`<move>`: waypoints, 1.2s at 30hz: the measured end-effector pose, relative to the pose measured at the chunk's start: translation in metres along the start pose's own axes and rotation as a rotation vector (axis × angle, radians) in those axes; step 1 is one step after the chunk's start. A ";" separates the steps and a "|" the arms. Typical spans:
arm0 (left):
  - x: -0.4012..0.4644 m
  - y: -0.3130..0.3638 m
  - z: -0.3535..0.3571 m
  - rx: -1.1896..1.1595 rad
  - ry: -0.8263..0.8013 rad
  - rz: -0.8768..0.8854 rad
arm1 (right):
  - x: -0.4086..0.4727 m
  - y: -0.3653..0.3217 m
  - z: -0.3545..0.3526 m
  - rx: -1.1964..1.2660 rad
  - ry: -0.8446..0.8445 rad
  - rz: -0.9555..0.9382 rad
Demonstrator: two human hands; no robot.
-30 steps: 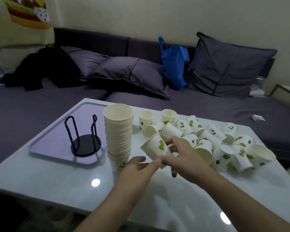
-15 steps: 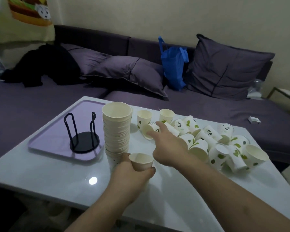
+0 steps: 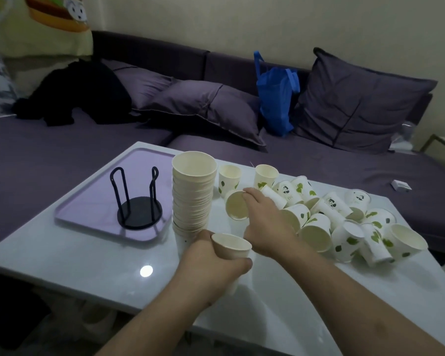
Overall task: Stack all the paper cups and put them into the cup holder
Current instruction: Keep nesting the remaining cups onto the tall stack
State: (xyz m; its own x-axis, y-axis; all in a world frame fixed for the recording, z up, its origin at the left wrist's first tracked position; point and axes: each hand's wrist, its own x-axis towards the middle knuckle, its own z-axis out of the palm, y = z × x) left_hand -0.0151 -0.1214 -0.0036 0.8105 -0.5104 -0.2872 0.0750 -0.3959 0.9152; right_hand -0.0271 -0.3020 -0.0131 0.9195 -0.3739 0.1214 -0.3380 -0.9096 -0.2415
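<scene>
Sofa (image 3: 62,160): purple, set along a pale wall behind the table; purple cushions (image 3: 206,109), a black garment (image 3: 80,93) and a blue bag (image 3: 276,98) are laid on it.

Table (image 3: 62,255): white, glossy, a lamp reflected in its top.

Tray (image 3: 93,201): lilac, placed at the table's far left; the black wire cup holder (image 3: 138,204) is stood on it, upright, with no cup in it.

Stack of cups (image 3: 193,194): tall, upright, just beside the tray's right edge.

Loose cups (image 3: 344,222): white with green leaf print, heaped on the table's right half, mostly tipped over; two are stood upright at the back.

Left hand (image 3: 213,265): fingers are wrapped tightly around one upright cup (image 3: 231,246), held near the stack's base.

Right hand (image 3: 265,224): fingers are closed on the rim of a tipped cup (image 3: 237,205) at the heap's left edge.
</scene>
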 end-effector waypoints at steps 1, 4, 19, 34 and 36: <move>-0.002 0.001 -0.001 -0.004 -0.008 0.006 | -0.009 0.002 -0.003 0.026 0.025 0.001; -0.013 0.006 -0.004 -0.049 -0.002 0.056 | -0.033 0.013 -0.009 0.170 0.150 0.080; -0.051 0.093 -0.071 -0.294 0.310 0.702 | -0.073 -0.008 -0.030 0.873 0.480 0.260; 0.006 0.049 -0.073 -0.089 0.250 0.376 | -0.055 -0.034 -0.053 1.017 0.533 0.083; 0.009 0.044 -0.072 -0.052 0.259 0.364 | -0.051 -0.043 -0.069 1.067 0.566 0.037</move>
State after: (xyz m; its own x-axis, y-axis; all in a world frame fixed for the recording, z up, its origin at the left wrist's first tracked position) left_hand 0.0371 -0.0888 0.0546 0.9077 -0.3988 0.1304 -0.2185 -0.1840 0.9583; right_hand -0.0730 -0.2568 0.0574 0.6043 -0.6656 0.4380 0.2191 -0.3897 -0.8945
